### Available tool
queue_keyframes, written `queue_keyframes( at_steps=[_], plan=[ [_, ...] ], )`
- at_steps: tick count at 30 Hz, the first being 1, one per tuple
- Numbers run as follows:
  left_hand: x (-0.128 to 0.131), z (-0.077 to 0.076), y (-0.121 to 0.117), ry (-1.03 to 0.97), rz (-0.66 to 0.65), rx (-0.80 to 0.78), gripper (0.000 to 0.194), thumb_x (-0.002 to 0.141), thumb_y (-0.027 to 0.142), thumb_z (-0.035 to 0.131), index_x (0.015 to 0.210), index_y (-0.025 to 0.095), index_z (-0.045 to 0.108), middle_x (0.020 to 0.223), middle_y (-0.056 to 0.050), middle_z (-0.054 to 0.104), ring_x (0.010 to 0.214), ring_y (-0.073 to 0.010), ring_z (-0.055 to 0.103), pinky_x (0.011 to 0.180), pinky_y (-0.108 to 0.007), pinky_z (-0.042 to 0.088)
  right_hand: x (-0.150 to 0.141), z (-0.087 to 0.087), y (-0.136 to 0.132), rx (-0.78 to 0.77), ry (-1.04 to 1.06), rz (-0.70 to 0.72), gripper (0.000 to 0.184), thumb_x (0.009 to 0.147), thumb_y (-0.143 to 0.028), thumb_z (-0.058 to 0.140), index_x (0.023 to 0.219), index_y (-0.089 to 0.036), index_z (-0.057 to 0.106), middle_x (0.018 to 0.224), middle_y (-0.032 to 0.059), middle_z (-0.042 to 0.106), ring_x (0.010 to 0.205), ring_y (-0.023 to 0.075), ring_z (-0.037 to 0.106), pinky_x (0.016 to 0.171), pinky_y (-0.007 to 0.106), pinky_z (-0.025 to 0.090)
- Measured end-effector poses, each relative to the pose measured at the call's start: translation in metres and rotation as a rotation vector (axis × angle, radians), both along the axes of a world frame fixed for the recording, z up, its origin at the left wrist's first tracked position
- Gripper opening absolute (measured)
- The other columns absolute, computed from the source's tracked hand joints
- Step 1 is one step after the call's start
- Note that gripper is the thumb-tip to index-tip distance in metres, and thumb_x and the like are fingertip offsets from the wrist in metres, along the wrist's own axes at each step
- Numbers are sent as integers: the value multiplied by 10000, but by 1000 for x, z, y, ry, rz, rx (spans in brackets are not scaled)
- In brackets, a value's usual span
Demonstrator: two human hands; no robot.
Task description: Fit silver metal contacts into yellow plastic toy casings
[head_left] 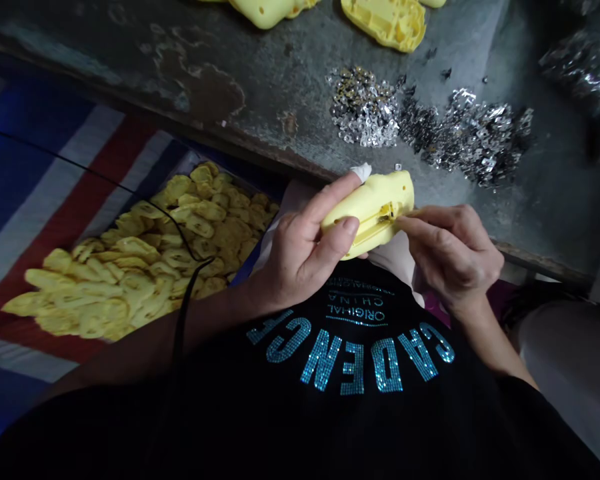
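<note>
My left hand (315, 243) is wrapped round a yellow plastic shell (375, 197), thumb on its near side, with white tape on one fingertip. The shell is tilted in front of my lap, and a long slot with a small metal bit shows in its face. Closed in a pinch, my right hand (453, 250) has its fingertips at the right end of that slot. Whatever may be between those fingers is too small to make out. Just past the shell, a pile of small metal clips (365, 110) lies on the metal table (265, 100).
A second heap of darker metal pieces (475, 133) spreads to the right. More yellow shells (387, 23) lie at the table's far side. On the left, a box holds many yellow shell parts (165, 247), beside a striped sheet (95, 160). A black cord (187, 293) hangs across my left arm.
</note>
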State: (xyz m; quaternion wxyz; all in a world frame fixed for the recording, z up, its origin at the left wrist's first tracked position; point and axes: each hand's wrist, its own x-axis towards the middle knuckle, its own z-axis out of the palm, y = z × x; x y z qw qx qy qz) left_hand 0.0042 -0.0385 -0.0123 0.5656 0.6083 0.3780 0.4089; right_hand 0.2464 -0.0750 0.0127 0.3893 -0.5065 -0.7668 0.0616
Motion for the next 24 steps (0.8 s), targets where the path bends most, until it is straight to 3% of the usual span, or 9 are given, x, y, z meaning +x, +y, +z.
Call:
queue_keyframes(
  at_steps=[3, 7, 14, 19, 22, 24],
  plan=[
    [0, 1, 1, 67, -3, 99, 563, 1126, 452, 580, 1656, 266, 540, 1592, -93, 680, 1149, -293, 834, 912, -361, 750, 3, 3, 9, -156, 149, -12, 349, 988, -240, 805, 1327, -321, 786, 1209, 63, 789, 1041, 246, 757, 828, 408, 637],
    [0, 8, 1, 220, -19, 311, 546, 1130, 431, 555, 1643, 247, 542, 1647, -99, 636, 1374, -334, 737, 1194, -472, 625, 9, 4, 24, -411, 222, 51, 543, 965, -441, 843, 1469, -317, 685, 1404, 98, 718, 1123, 271, 755, 841, 415, 667],
    [8, 14, 10, 240, -143, 378, 530, 1084, 416, 595, 1581, 231, 603, 1619, -113, 659, 1376, -353, 737, 1158, -465, 645, 11, -11, 35, -521, 272, 67, 686, 933, -599, 834, 1516, -305, 624, 1448, 111, 683, 1168, 276, 744, 876, 396, 684],
    [19, 14, 6, 306, -237, 380, 567, 1099, 368, 550, 1625, 158, 549, 1474, -157, 754, 1277, -365, 790, 1166, -567, 619, 8, -14, 29, -502, 311, 89, 659, 946, -558, 834, 1533, -341, 628, 1462, 123, 698, 1167, 282, 768, 907, 421, 687],
    [21, 26, 3, 222, -317, 333, 536, 1111, 358, 568, 1600, 140, 579, 1681, -92, 598, 1531, -302, 624, 1301, -445, 521, 11, -11, 19, -444, 315, 31, 602, 971, -519, 811, 1543, -424, 649, 1477, 115, 721, 1222, 326, 771, 887, 471, 674],
    [17, 37, 5, 173, -371, 223, 555, 1036, 342, 727, 1558, 175, 643, 1743, 8, 518, 1620, -249, 511, 1281, -301, 513, 12, -15, 18, -370, 369, 68, 612, 950, -542, 824, 1535, -482, 653, 1555, 64, 688, 1343, 345, 725, 917, 500, 665]
  ],
)
